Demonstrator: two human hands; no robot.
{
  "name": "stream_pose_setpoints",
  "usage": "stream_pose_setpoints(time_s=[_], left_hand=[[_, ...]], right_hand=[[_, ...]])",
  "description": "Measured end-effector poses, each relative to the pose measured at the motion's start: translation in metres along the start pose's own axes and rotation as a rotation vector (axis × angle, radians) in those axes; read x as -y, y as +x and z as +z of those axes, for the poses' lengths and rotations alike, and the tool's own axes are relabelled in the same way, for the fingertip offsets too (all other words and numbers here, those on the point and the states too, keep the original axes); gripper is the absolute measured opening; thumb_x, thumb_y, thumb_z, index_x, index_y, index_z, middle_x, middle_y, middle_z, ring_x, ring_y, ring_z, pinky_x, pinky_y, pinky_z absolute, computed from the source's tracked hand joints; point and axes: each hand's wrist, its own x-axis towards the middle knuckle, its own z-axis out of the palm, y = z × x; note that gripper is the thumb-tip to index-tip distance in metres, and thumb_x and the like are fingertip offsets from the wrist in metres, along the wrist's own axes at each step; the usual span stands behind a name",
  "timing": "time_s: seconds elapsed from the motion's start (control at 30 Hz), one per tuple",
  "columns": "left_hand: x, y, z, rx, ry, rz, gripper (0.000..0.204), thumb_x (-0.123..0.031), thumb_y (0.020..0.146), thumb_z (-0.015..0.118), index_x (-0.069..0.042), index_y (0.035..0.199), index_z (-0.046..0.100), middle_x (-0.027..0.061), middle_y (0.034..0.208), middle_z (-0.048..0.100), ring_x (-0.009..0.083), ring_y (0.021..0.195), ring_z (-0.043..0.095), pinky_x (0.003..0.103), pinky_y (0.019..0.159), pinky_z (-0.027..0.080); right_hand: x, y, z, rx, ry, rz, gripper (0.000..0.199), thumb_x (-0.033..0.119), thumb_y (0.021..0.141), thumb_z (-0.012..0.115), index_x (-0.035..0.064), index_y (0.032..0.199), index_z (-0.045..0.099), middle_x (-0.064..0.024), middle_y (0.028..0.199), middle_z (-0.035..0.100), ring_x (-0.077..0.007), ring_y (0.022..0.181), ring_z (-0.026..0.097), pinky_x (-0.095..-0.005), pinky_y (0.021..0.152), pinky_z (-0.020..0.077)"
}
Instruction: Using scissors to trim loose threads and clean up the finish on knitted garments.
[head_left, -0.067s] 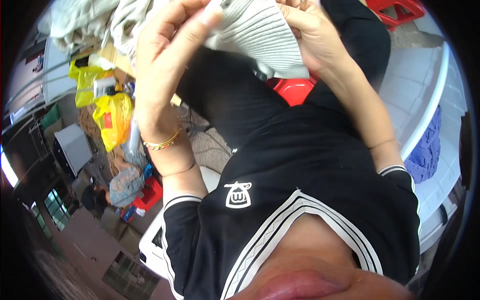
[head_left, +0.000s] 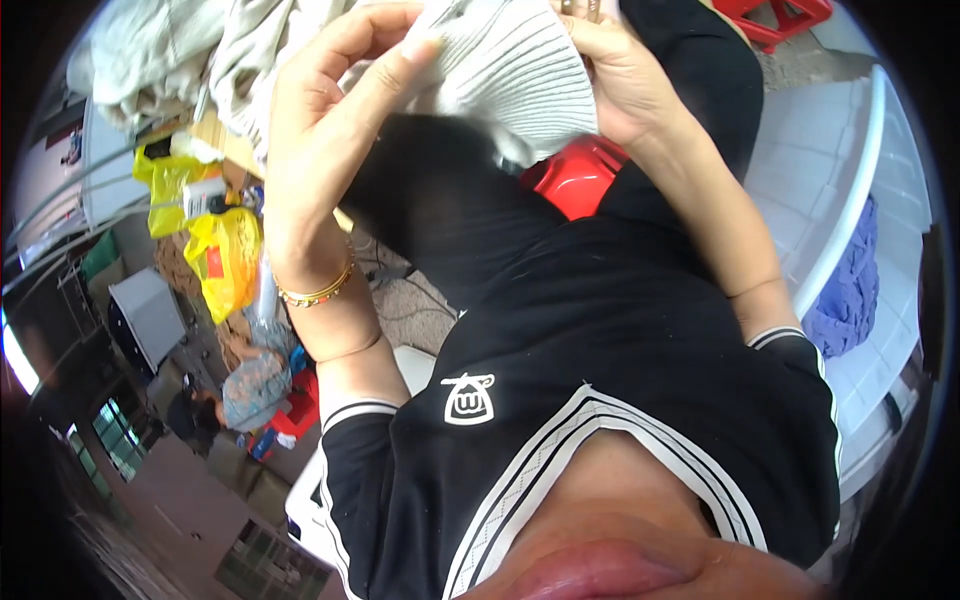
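A pale grey ribbed knit piece (head_left: 525, 85) is held up above my lap, at the top of the head view. My left hand (head_left: 345, 95) pinches its left side, the thumb lying along the cloth and the fingers curled beyond it. On the right edge, my right hand (head_left: 625, 85) is closed round the knit, its thumb across the top and a ring on one finger. The picture's upper edge cuts off part of the cloth and some fingertips.
Pale knit garments (head_left: 160, 55) are heaped on a wooden table at upper left, with yellow plastic bags (head_left: 222, 265) beside it. A red stool (head_left: 575, 178) shows between my legs. A large whitish plastic tub (head_left: 815, 170) with purple cloth (head_left: 845, 290) stands at right. Another person (head_left: 255, 385) sits at left.
The knit edge between my hands has shifted slightly left and bulges more roundly. Both hands keep hold of it. The whole view has shifted a little.
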Motion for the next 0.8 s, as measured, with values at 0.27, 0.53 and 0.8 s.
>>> stream_pose_setpoints(time_s=[0.27,0.53,0.8], left_hand=[[-0.002,0.039,0.03,0.137,-0.154,-0.077,0.024,-0.021,0.098,0.061,0.0,0.108,0.066,-0.0043,0.092,0.064,0.0032,0.086,0.055,0.018,0.077,0.043],[0.003,0.041,0.012,0.159,0.038,-0.074,0.032,-0.004,0.09,0.066,0.0,0.122,0.064,0.0041,0.106,0.067,0.0088,0.088,0.062,0.023,0.082,0.049],[0.018,0.027,-0.016,0.154,0.009,-0.248,0.034,0.005,0.09,0.064,0.001,0.124,0.061,0.0056,0.112,0.066,0.0091,0.099,0.063,0.02,0.086,0.051]], right_hand=[[0.05,-0.023,0.008,-0.396,-0.155,0.131,0.027,0.017,0.096,0.064,-0.0051,0.112,0.064,-0.0052,0.093,0.07,-0.0119,0.074,0.064,-0.0246,0.068,0.0509],[0.067,-0.028,-0.045,-0.188,-0.186,-0.227,0.012,0.017,0.093,0.067,0.0066,0.086,0.066,0.0071,0.064,0.052,-0.0016,0.051,0.039,-0.0193,0.047,0.0301],[0.066,-0.041,-0.055,-0.203,-0.114,-0.241,0.015,0.017,0.094,0.067,0.0093,0.083,0.061,0.0102,0.059,0.042,-0.0002,0.047,0.03,-0.0185,0.045,0.0231]])
